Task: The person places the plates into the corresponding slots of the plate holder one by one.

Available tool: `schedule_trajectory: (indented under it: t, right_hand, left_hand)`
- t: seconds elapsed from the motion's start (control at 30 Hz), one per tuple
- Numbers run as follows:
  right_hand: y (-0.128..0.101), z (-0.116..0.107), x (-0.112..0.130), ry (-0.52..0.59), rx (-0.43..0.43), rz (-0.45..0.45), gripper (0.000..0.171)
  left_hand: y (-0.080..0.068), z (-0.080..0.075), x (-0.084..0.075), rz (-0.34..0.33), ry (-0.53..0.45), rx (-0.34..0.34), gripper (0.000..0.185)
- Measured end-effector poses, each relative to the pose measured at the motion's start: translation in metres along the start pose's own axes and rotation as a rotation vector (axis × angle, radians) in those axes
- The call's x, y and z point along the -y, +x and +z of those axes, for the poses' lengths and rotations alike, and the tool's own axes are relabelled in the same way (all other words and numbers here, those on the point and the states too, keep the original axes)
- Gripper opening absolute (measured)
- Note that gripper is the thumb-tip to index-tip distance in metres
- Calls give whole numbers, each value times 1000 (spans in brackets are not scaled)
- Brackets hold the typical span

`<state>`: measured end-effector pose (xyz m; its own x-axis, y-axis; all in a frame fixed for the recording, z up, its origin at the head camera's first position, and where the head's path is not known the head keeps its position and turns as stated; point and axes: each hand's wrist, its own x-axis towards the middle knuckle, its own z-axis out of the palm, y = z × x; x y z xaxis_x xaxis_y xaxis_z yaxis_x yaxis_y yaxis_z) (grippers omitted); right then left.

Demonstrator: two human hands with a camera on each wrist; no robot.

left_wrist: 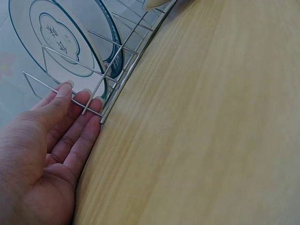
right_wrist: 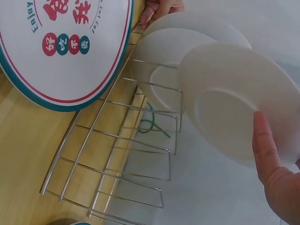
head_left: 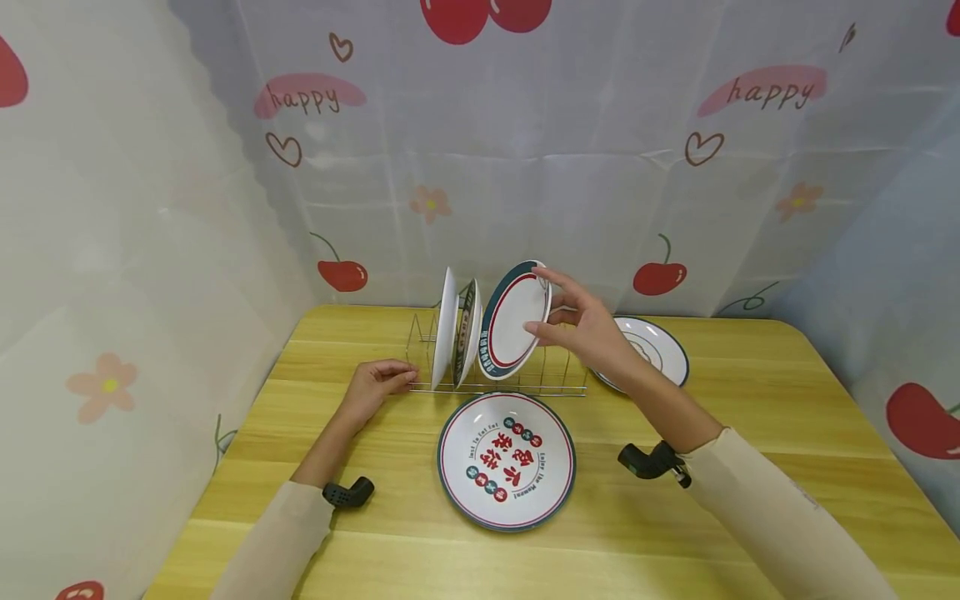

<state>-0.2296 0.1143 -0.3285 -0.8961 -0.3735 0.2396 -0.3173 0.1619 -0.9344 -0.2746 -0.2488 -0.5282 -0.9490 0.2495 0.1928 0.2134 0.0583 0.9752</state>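
Observation:
My right hand [head_left: 588, 333] pinches a white plate [head_left: 513, 321] with a teal rim band and red ring by its right edge. This plate is tilted, above the middle of a wire dish rack [head_left: 555, 387]. In the right wrist view a fingertip touches the plate's plain white underside [right_wrist: 225, 122]. My left hand [head_left: 375, 387] pinches the rack's left end wire, as the left wrist view shows at the end loop [left_wrist: 61, 89]. Two plates stand in the rack's left part: a white plate [head_left: 445, 329] and a dark-patterned plate [head_left: 467, 333].
A large plate [head_left: 506, 467] with red characters lies face up on the wooden table [head_left: 622, 533], in front of the rack. Behind my right forearm lies another plate [head_left: 667, 350] with a dark rim. A printed curtain [head_left: 495, 167] hangs at the back and sides.

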Motion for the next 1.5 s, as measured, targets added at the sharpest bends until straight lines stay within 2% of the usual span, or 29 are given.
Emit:
schedule_trajectory:
  t: [0.33, 0.67, 0.87, 1.13, 1.4, 1.5]
  right_hand:
    - [16, 12, -6, -80, 26, 3, 73]
    - [25, 20, -18, -54, 62, 13, 71]
    - [31, 23, -30, -33, 66, 47, 71]
    - [30, 28, -23, -51, 72, 50, 70]
    - [30, 34, -27, -61, 73, 46, 71]
    - [31, 37, -31, -81, 80, 63, 72]
  left_hand:
    - [1, -1, 0, 14, -21, 4, 26]
    - [2, 0, 2, -7, -25, -11, 26]
    - [2, 0, 4, 4, -37, 0, 23]
    - [2, -1, 0, 13, -22, 9, 24]
    - [1, -1, 0, 2, -39, 6, 21]
    - [0, 1, -6, 6, -46, 14, 20]
